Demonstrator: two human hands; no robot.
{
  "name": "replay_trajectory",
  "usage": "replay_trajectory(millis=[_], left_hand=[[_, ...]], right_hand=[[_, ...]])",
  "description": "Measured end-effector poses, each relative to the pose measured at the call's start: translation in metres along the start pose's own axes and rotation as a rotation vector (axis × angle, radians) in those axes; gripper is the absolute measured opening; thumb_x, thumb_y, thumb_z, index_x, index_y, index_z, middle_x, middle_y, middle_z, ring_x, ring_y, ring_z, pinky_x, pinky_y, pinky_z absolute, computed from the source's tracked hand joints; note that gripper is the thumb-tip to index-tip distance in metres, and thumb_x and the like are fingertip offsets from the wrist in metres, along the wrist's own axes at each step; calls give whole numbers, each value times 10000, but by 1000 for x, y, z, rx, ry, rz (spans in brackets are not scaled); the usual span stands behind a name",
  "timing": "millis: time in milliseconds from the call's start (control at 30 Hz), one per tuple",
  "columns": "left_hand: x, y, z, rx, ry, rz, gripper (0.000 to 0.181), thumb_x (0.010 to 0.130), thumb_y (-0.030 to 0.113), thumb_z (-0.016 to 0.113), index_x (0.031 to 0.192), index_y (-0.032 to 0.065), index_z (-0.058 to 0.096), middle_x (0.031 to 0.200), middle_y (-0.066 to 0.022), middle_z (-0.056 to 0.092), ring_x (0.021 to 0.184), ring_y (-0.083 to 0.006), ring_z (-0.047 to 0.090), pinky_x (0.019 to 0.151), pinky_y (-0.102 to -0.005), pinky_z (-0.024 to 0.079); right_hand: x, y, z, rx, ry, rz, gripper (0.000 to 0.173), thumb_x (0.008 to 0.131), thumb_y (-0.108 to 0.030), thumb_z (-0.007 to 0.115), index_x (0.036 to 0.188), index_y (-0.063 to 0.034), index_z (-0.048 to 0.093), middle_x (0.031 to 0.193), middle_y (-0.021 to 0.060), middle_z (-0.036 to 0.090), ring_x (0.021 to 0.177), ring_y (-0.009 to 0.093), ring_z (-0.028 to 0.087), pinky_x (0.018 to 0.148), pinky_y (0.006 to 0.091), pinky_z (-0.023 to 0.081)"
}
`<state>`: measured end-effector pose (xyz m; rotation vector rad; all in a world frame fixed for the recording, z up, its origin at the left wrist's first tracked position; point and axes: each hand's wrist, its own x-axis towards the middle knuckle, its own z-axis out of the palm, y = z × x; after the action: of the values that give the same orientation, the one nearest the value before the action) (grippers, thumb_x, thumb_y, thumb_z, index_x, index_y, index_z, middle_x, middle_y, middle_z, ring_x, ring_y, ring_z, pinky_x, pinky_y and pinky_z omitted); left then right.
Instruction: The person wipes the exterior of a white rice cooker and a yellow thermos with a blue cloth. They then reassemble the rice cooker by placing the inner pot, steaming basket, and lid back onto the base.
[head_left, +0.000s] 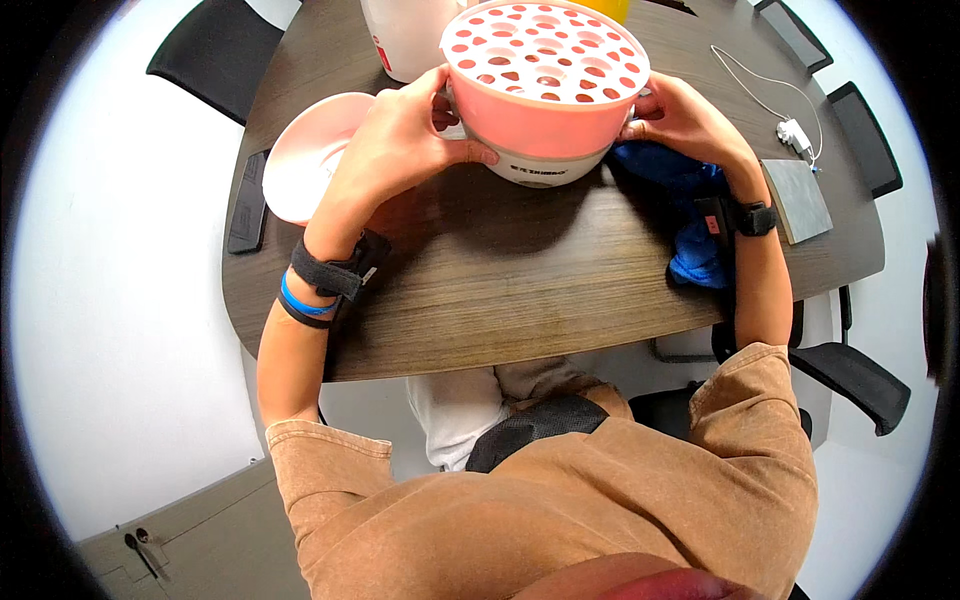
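Observation:
A pink and white electric egg steamer (544, 124) stands upright at the far middle of the table. A white tray with many holes (570, 56) covers its top. My left hand (405, 142) grips its left side, with the thumb against the lower body and the fingers partly hidden behind. My right hand (675, 120) holds its right side near the handle. Left of the steamer lies a pink and white round lid (300, 161), partly hidden by my left forearm. A blue cloth (697, 255) lies under and beside my right forearm.
Behind the steamer stand a white container (412, 37) and a yellow object (606, 7). A dark phone (247, 217) lies by the table's left edge. On the right are a grey notebook (799, 199) and a white charger with cable (795, 135). Black chairs (217, 56) surround the wooden table (510, 300).

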<state>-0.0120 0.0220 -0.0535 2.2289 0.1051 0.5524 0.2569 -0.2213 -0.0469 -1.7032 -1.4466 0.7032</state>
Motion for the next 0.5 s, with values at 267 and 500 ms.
replay_trajectory(millis=[267,500], left_hand=[[1,-3,-6,212,-21,-16,749,727,296,958,1324,-13,629,1185,-208,740,1081,-316,714,939,-408,555],[-4,6,-16,377,-90,-40,779,804,298,906,1449,36,557,1421,-191,631,1334,-322,596,1101,-399,487]], right_hand=[[-2,0,-3,-45,-20,-21,427,922,-125,806,1262,17,590,1123,146,758,1057,183,709,952,344,566],[-3,2,-1,-194,-4,9,415,974,-191,761,1300,-12,578,1159,166,755,1069,239,719,968,393,560]])
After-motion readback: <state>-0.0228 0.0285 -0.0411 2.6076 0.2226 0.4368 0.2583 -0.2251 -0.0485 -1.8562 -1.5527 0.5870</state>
